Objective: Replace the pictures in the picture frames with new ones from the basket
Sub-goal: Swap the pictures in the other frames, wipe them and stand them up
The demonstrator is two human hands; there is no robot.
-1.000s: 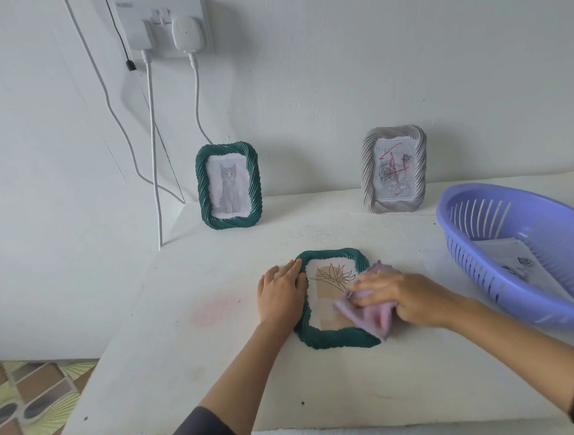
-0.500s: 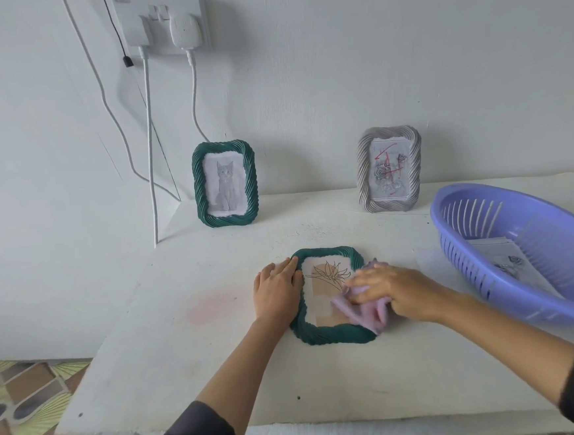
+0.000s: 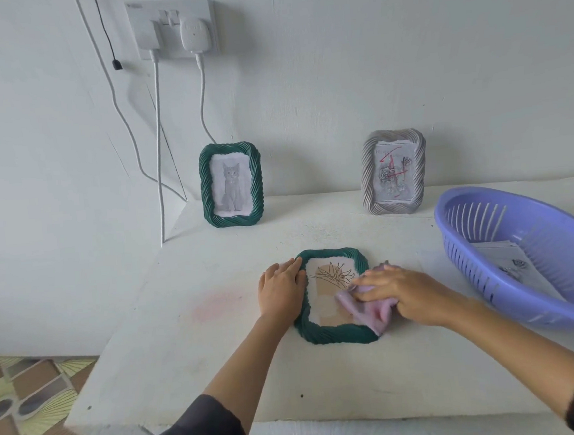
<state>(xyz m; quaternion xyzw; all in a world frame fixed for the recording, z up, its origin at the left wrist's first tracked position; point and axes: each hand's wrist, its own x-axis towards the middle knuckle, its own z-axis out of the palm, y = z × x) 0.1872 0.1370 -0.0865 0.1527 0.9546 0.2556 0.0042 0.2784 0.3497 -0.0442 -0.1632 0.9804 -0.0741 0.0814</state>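
Sensibly, left hand point(image 3: 281, 291) flat braces the ribbed rim of that likely light, slippy mid-bench green frame point(image 3: 336, 333), right hand point(image 3: 408, 293) flat pressing cloth point(image 3: 365, 309).

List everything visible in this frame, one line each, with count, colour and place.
Green twisted-rim picture frame with plant drawing: 1, green, flat at table centre.
Green twisted-rim picture frame with cat picture: 1, green, upright by wall, rear left.
Grey twisted-rim picture frame: 1, grey, upright by wall, rear right.
Purple slotted plastic basket: 1, purple, table's right side.
Printed paper sheets: count unclear, white, inside the basket.
Crumpled pink cloth: 1, pink, on the flat frame's right part.
White table: 1, white, beneath frames and basket.
White wall socket with two plugs: 1, white, upper left wall.
Left hand: 1, flat on the lying frame's left rim.
Right hand: 1, pressing the cloth onto that frame.
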